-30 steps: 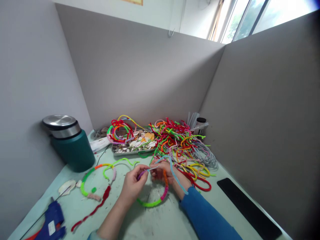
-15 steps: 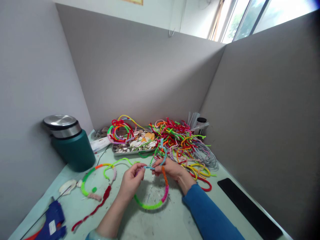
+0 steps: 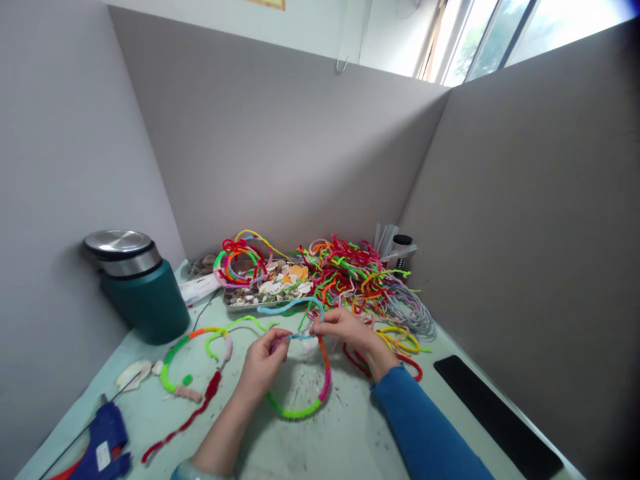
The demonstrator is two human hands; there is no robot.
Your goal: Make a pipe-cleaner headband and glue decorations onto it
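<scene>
left hand [image 3: 263,363] fingers pinch hoop [image 3: 295,413] | right hand [image 3: 345,330] fingers grip blue stem [image 3: 283,307] | tail swung right to left: one more wrap

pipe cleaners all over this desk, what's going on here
A person holds a hoop wrapped in coloured pipe cleaners over the table. The left hand pinches its purple top; the right hand holds a light blue pipe cleaner at the same spot, its free end arcing left. A pile of pipe cleaners, a tray of shells and a glue gun lie nearby.
</scene>
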